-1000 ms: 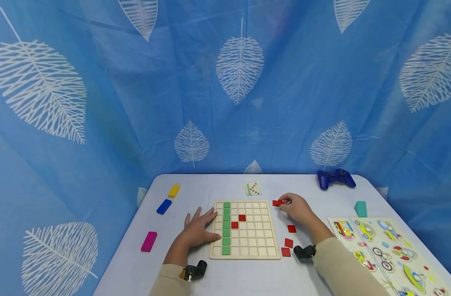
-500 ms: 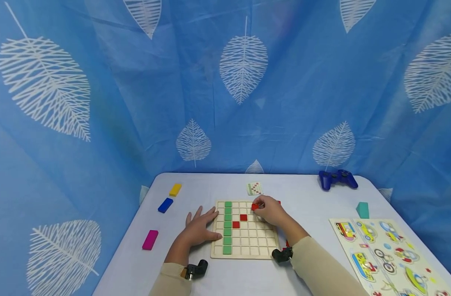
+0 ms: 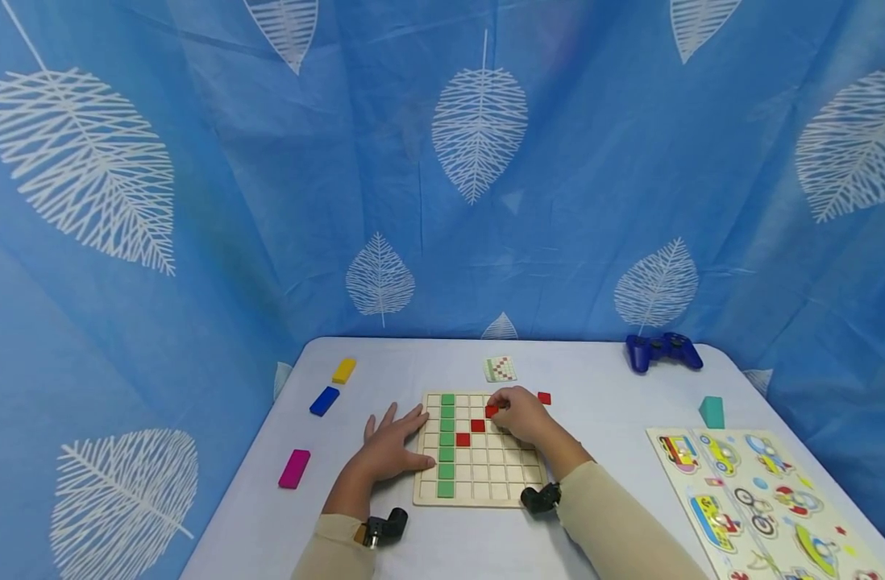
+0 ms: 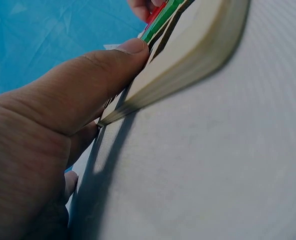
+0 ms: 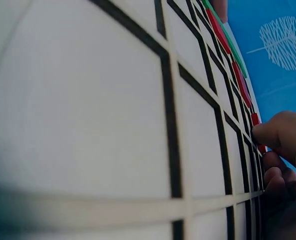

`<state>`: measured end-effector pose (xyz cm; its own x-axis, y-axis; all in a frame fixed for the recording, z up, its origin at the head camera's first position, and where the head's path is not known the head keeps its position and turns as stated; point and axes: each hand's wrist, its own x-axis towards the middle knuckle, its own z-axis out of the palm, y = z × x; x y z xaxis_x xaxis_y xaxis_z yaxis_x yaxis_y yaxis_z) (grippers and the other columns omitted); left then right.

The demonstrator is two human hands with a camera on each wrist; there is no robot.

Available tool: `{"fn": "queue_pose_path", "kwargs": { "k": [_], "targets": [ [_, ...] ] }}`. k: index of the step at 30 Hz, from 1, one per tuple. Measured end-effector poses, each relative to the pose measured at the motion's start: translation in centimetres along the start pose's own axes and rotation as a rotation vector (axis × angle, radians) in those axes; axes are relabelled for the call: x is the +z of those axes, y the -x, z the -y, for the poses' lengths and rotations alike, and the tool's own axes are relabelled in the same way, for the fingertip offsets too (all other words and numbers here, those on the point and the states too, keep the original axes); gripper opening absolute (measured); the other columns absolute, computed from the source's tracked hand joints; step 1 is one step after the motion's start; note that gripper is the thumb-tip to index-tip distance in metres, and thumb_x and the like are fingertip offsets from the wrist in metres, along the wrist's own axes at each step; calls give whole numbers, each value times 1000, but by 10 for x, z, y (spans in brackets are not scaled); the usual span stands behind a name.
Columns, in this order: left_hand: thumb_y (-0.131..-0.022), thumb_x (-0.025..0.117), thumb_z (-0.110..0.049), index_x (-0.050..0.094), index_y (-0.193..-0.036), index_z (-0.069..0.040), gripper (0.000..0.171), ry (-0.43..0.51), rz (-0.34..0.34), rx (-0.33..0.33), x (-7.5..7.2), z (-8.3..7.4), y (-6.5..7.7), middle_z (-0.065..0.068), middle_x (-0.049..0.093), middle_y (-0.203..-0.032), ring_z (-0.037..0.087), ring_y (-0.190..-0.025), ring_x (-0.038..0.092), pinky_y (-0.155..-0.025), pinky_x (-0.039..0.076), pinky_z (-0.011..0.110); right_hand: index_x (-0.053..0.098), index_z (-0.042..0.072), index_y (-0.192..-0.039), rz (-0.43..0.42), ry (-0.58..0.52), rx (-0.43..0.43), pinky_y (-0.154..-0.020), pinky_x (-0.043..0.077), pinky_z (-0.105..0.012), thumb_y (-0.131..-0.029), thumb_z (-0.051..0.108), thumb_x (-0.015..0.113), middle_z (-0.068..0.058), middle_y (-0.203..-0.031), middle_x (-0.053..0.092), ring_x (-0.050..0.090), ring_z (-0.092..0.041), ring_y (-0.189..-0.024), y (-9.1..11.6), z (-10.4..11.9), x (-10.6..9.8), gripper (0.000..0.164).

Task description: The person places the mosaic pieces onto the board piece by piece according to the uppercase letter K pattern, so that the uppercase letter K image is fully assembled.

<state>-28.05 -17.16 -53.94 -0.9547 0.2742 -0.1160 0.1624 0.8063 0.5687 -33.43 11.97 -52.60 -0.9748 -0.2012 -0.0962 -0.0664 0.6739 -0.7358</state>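
A square wooden grid board lies on the white table. One column holds green tiles, and two red tiles step up diagonally beside it. My right hand pinches another red tile at a cell up and right of those two; in the right wrist view that red tile sits between thumb and fingers at the grid. With fingers spread, my left hand rests at the board's left edge, and the left wrist view shows its thumb on the rim.
Behind the board lies a small pattern card. A loose red tile is at the upper right. Yellow, blue and magenta blocks lie left. Rightward are a game controller, a teal block and a picture puzzle.
My right hand has carried a red tile from beside the board leftward over the grid, down to a cell. The right arm now covers the lower loose red tiles. My left hand stays put.
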Motion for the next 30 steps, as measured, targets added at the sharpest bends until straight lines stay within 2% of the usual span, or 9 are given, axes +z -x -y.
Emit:
{"fn": "queue_pose_path", "kwargs": {
  "k": [5,12,21,26,30],
  "targets": [
    [-78,89,-53,50,-157,-23,93,8,1,9,-1,-1,1,-3,36,-170,40,-163,8,-126,-6,68,75,15,-111,4,23,23,-98,54,-46,-90,6,73,-3,-114,67,59,-22,-105,-2,1,-1,23],
    [-78,89,-53,50,-157,-22,94,3,-3,11,-1,-1,0,-2,36,-170,41,-163,8,-125,-6,69,75,17,-109,12,32,48,-96,54,-45,-90,7,73,-2,-111,66,58,-22,-104,-3,1,0,22],
    [-78,89,-54,51,-157,-22,94,-9,0,5,1,-2,0,-2,37,-170,40,-163,8,-126,-5,69,74,16,-114,20,2,54,-95,54,-43,-89,6,75,-2,-112,66,58,-22,-104,0,1,-1,27],
    [-78,87,-56,50,-158,-24,94,-21,4,0,2,2,-2,-4,36,-170,39,-163,7,-126,-5,68,71,11,-120,-24,-28,29,-82,56,-38,-96,10,72,-5,-110,66,62,-23,-102,1,-4,-17,24],
    [-78,88,-56,50,-158,-24,94,-8,2,5,1,2,-1,-4,35,-170,39,-163,7,-126,-6,68,69,7,-125,-123,30,84,-78,55,-38,-98,11,70,-10,-113,66,62,-26,-101,-1,-18,-40,27]
  ]
}}
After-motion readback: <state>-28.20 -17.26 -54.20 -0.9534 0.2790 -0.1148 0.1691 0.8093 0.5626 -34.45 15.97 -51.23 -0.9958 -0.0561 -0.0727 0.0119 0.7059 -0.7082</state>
